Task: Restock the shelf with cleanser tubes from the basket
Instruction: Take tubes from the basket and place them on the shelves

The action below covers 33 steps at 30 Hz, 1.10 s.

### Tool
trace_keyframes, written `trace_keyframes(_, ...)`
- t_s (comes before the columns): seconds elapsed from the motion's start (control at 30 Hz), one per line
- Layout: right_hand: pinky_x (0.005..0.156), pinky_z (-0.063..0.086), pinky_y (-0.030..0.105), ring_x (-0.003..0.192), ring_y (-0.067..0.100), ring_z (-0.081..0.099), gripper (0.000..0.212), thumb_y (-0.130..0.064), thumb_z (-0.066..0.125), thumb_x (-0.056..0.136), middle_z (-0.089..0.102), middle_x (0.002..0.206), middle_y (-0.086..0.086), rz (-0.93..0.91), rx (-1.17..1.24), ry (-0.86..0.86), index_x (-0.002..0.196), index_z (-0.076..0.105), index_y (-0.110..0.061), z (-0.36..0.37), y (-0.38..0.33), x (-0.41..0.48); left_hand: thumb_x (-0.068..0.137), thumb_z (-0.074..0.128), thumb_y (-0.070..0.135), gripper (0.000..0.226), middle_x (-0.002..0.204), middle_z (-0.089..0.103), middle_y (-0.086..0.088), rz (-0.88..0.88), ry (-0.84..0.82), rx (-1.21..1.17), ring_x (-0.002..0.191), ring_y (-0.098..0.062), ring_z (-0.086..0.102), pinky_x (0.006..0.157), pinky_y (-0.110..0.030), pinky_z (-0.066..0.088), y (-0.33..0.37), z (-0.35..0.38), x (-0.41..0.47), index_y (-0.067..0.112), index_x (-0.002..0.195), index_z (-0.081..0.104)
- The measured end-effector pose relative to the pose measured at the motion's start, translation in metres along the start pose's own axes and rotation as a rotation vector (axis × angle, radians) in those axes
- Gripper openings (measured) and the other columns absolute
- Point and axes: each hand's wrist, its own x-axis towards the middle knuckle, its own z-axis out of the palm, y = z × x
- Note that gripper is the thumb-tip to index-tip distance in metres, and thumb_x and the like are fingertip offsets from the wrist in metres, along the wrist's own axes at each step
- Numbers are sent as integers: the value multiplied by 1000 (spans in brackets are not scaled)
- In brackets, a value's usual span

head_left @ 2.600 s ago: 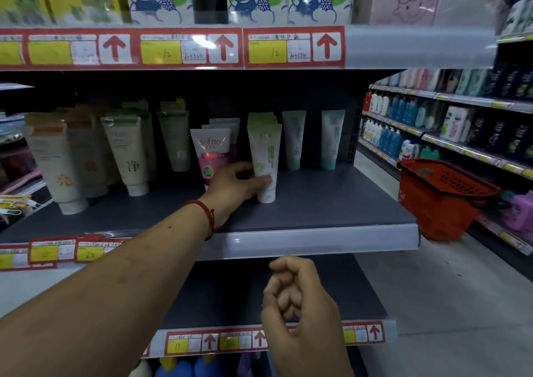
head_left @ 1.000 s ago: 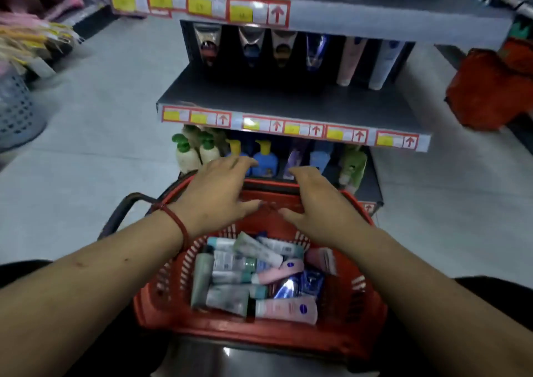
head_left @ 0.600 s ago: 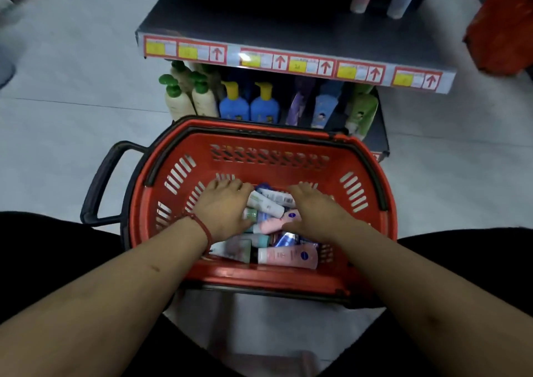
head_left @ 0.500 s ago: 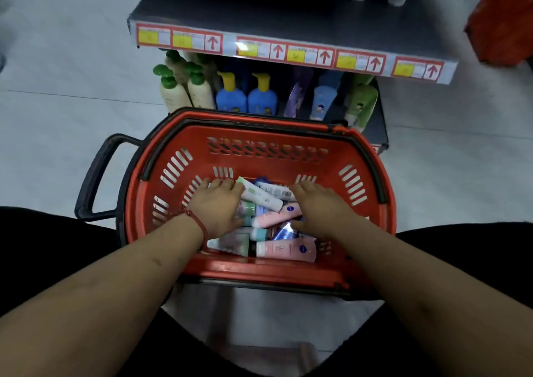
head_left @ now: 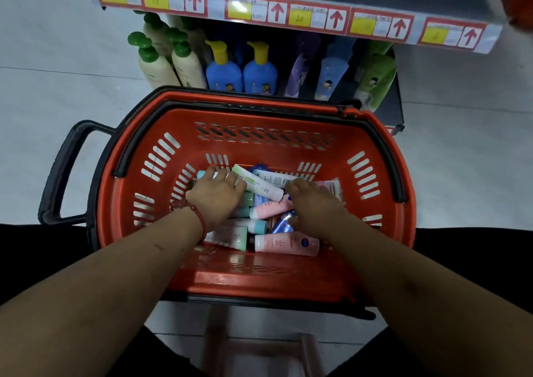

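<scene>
Low at frame centre, inside the red basket point(head_left: 129, 186), the left hand point(head_left: 216, 196) lies spread on the cleanser tubes point(head_left: 259, 187), the right hand point(head_left: 313, 202) covers others, its grip unclear; best to pinch one loose top tube, not dig.

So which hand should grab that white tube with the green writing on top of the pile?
Probably the left hand: its fingers lie against the white tube, which sits on top in the basket. The right hand is only near its cap end, fingers over other tubes.
</scene>
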Motion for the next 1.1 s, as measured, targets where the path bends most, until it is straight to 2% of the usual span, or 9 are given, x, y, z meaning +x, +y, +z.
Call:
trace_keyframes(0.13, 104, 45, 42, 128, 29, 49, 75, -31, 75, 83, 47, 144, 10, 70, 61, -14, 147, 39, -14, 12, 13, 29, 92, 27, 14, 52, 141, 53, -17, 122, 37, -42, 137, -38, 45, 117, -50, 32, 6, 17, 33, 8, 137, 52)
trace_keyframes(0.27, 111, 41, 44, 132, 31, 47, 77, -23, 75, 84, 47, 148, 12, 112, 73, -11, 150, 37, -12, 28, 25, 55, 86, 26, 18, 52, 117, 67, -20, 194, 151, -56, 109, -42, 64, 99, -50, 49, 12, 43, 65, 5, 113, 68)
trace_keyframes(0.4, 109, 41, 48, 131, 35, 46, 84, -20, 77, 81, 42, 148, 17, 58, 41, -61, 151, 32, -7, 48, 27, 76, 90, 44, 15, 36, 120, 58, -19, 121, 163, -145, 101, -40, 58, 91, -49, 46, 19, 48, 88, 5, 119, 62)
trace_keyframes(0.57, 102, 43, 45, 125, 32, 45, 74, -20, 77, 80, 43, 140, 14, 76, -64, 34, 144, 40, -10, 59, 17, 96, 95, 54, 20, 47, 133, 54, -16, 26, -73, -172, 114, -39, 59, 95, -46, 42, 30, 39, 100, 7, 138, 44)
trace_keyframes(0.73, 101, 44, 45, 126, 33, 49, 70, -18, 71, 87, 42, 143, 14, 82, -37, 38, 146, 34, -12, 63, 11, 93, 89, 64, 27, 51, 117, 68, -7, 49, -81, -201, 104, -31, 68, 68, -35, 36, 28, 34, 89, 17, 134, 42)
trace_keyframes(0.83, 97, 48, 44, 116, 33, 59, 69, -19, 68, 89, 56, 135, 14, 96, 46, 8, 147, 30, -10, 67, 8, 79, 88, 68, 34, 58, 114, 67, -6, 5, -91, -241, 101, -32, 67, 73, -38, 41, 22, 29, 68, 15, 132, 36)
trace_keyframes(0.97, 76, 45, 33, 105, 33, 64, 60, -27, 65, 89, 63, 124, 12, 188, 416, -3, 142, 40, -15, 42, 4, 57, 92, 63, 40, 84, 124, 65, -14, -81, -108, -315, 107, -36, 66, 74, -36, 40, 6, 18, 29, 8, 154, 15)
trace_keyframes(1.03, 72, 43, 31, 100, 32, 65, 50, -33, 65, 88, 65, 109, 10, 217, 526, 38, 131, 47, -15, 17, 2, 46, 92, 61, 33, 73, 126, 62, -17, -161, -105, -419, 109, -39, 65, 75, -37, 43, -7, 2, 8, 11, 151, 25)
trace_keyframes(1.1, 70, 49, 34, 93, 31, 66, 42, -34, 68, 85, 66, 98, 7, 237, 651, 146, 119, 55, -14, -12, -1, 31, 91, 63, 31, 53, 119, 63, -18, -227, -64, -489, 103, -41, 66, 73, -37, 47, -23, -18, -13, 12, 134, 40)
